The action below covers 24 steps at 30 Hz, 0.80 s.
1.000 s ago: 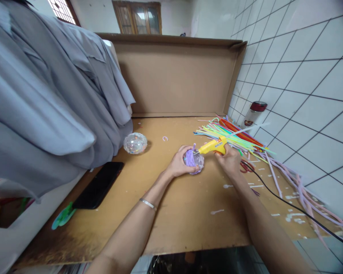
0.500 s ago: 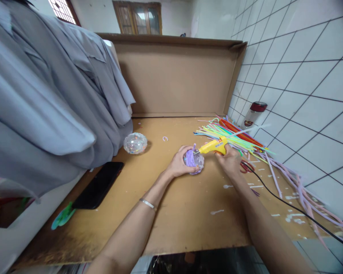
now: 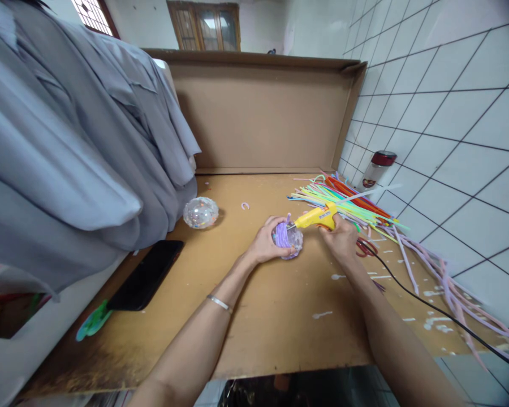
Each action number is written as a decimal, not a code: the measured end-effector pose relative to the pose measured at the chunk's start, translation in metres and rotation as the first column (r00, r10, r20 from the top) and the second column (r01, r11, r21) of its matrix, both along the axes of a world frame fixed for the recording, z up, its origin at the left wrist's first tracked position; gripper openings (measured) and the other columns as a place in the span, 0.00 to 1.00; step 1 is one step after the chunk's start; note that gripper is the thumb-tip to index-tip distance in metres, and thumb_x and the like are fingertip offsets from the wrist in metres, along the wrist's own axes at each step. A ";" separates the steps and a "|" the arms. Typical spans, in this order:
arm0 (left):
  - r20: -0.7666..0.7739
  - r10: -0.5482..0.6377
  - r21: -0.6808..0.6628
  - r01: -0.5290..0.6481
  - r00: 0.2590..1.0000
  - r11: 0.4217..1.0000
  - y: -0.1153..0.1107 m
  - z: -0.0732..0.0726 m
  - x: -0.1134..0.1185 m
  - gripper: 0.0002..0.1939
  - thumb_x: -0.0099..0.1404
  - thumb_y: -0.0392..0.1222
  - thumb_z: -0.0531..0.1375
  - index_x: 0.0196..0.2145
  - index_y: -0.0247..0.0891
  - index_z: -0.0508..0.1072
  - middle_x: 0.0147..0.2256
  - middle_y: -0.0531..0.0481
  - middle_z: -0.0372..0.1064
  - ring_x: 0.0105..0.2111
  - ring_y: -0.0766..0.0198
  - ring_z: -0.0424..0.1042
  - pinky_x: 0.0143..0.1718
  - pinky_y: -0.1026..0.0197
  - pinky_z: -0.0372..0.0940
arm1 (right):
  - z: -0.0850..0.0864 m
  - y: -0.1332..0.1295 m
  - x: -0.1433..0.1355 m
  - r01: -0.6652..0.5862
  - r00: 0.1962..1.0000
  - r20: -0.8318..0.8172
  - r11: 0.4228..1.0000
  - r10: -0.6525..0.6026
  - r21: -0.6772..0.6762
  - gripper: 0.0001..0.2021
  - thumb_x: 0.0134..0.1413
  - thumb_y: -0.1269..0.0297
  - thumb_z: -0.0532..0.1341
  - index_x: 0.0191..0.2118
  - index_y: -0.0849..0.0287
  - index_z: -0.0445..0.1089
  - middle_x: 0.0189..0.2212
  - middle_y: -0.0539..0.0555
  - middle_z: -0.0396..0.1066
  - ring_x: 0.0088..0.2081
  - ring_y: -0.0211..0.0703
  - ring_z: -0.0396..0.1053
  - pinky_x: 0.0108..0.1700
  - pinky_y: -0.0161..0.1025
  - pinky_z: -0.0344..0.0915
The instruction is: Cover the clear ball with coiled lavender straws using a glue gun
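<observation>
The left hand [image 3: 268, 239] gripped a wrapped ball [image 3: 292, 243]; the right hand [image 3: 340, 236] held a glue gun [image 3: 316, 217] (yellow), its nozzle at the purple wrapping [image 3: 282, 235].

Left hand [image 3: 270, 241]: curled, grip closed | right hand [image 3: 340, 238]: fingers wrapped | both forearms angled inward
</observation>
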<state>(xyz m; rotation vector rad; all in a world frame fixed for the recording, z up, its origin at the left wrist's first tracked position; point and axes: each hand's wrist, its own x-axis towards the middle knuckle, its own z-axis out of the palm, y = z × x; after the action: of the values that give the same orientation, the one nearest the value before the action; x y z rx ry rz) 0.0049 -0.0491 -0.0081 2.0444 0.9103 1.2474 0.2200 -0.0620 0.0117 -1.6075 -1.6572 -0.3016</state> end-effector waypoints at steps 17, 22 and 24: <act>-0.012 0.012 -0.006 -0.012 1.000 1.000 -0.002 0.001 0.000 0.38 0.38 0.42 0.70 0.49 0.37 0.66 0.48 0.45 0.63 0.50 0.53 0.65 0.54 0.51 0.60 | 0.001 0.000 -0.001 -0.001 0.999 -0.035 1.000 0.002 0.010 0.11 0.46 0.59 0.55 0.32 0.59 0.69 0.24 0.55 0.70 0.26 0.44 0.63 0.28 0.37 0.53; -0.007 0.010 0.002 -0.010 1.000 1.000 -0.001 0.000 0.000 0.39 0.38 0.43 0.71 0.49 0.37 0.66 0.48 0.45 0.63 0.50 0.53 0.65 0.54 0.51 0.60 | 0.002 0.001 0.001 -0.038 0.998 -0.058 0.999 0.038 -0.005 0.10 0.45 0.59 0.56 0.31 0.58 0.69 0.24 0.54 0.70 0.24 0.43 0.62 0.27 0.36 0.52; -0.005 0.009 0.006 -0.009 1.000 1.000 -0.001 -0.001 0.000 0.39 0.38 0.43 0.71 0.49 0.37 0.66 0.48 0.45 0.63 0.49 0.53 0.65 0.54 0.50 0.60 | 0.002 0.001 0.002 -0.041 0.998 -0.054 0.999 0.040 -0.006 0.10 0.44 0.59 0.56 0.31 0.58 0.69 0.24 0.54 0.70 0.25 0.43 0.62 0.27 0.36 0.52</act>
<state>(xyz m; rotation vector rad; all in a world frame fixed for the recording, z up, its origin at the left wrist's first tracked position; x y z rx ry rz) 0.0048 -0.0497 -0.0089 2.0509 0.9204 1.2518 0.2218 -0.0611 0.0138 -1.5720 -1.6495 -0.2294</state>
